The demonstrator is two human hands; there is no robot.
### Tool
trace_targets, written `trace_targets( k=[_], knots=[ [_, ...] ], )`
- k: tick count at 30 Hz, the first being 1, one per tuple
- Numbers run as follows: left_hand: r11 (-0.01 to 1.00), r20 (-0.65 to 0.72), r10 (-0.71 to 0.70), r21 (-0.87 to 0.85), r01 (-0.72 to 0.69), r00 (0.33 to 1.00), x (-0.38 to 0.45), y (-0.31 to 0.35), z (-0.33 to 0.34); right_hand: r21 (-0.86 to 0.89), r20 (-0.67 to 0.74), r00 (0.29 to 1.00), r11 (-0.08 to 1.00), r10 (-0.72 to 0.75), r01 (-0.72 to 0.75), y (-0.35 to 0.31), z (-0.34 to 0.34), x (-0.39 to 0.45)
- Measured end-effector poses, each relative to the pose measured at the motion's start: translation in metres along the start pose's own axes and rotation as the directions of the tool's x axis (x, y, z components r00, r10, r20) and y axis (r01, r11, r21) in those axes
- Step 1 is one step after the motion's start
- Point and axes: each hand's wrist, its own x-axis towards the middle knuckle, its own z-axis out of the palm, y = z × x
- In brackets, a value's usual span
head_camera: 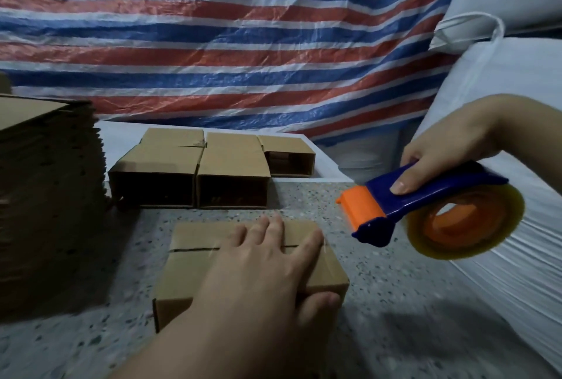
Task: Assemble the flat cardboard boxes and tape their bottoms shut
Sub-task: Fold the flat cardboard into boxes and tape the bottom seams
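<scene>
A small brown cardboard box (194,272) stands on the speckled floor, its folded flaps up with a seam line across the top. My left hand (261,269) lies flat on those flaps, fingers spread and thumb hooked over the near right side. To the right and a little above the box, my right hand (441,150) grips a blue and orange tape dispenser (425,205) with a roll of yellowish clear tape. The dispenser's orange blade end points left toward the box and does not touch it.
A tall stack of flat cardboard blanks (48,196) stands at the left. Three assembled boxes (213,165) lie on their sides behind. A striped tarp (243,44) hangs at the back. Large white sacks (501,257) fill the right side.
</scene>
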Motion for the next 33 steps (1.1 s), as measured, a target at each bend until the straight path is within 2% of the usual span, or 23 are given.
trace_targets(
  k=[4,7,9,11,13,15,17,22,25,28,32,33],
  knots=[
    [1.000,-0.057,0.016,0.003,-0.016,0.998,-0.003,-0.001,0.002,-0.080,-0.012,0.996,0.992,0.092,-0.093,-0.010,0.005,-0.003],
    [1.000,-0.055,0.009,0.008,-0.009,0.998,-0.002,-0.001,0.001,-0.198,-0.074,0.977,0.957,0.200,-0.211,-0.027,0.010,-0.004],
    [1.000,-0.043,0.008,0.008,-0.007,0.999,-0.002,0.000,0.000,-0.349,-0.193,0.953,0.891,0.233,-0.289,-0.038,0.021,0.003],
    [1.000,-0.051,0.004,0.020,-0.003,0.999,-0.003,0.000,-0.001,-0.526,-0.295,0.931,0.777,0.215,-0.347,-0.040,0.041,0.018],
    [1.000,-0.050,0.002,0.021,-0.001,0.999,-0.005,0.000,-0.002,-0.581,-0.292,0.928,0.728,0.231,-0.364,-0.026,0.067,0.035],
    [1.000,-0.047,0.003,0.018,-0.002,0.999,-0.005,0.000,-0.004,-0.498,-0.325,0.918,0.784,0.228,-0.371,-0.002,0.087,0.048],
    [1.000,-0.047,0.020,0.001,-0.020,0.999,-0.004,-0.002,-0.004,-0.377,-0.443,0.883,0.862,0.154,-0.339,0.019,0.105,0.062],
    [0.998,-0.012,0.030,-0.050,-0.031,0.999,0.001,-0.004,-0.006,-0.095,-0.719,0.688,0.967,0.096,-0.234,0.037,0.167,0.115],
    [0.998,0.003,0.032,-0.057,-0.032,0.999,0.003,-0.006,-0.006,0.018,-0.771,0.621,0.979,0.142,-0.201,0.035,0.193,0.144],
    [0.999,0.005,0.028,-0.046,-0.028,1.000,0.003,-0.005,-0.005,0.046,-0.801,0.575,0.976,0.164,-0.214,0.033,0.213,0.159],
    [0.999,0.010,0.029,-0.046,-0.029,1.000,0.003,-0.004,-0.004,0.014,-0.780,0.588,0.945,0.214,-0.326,0.025,0.210,0.150],
    [0.998,0.012,0.031,-0.046,-0.030,0.999,0.003,-0.004,-0.005,0.025,-0.792,0.570,0.945,0.219,-0.327,0.021,0.202,0.142]
  ],
)
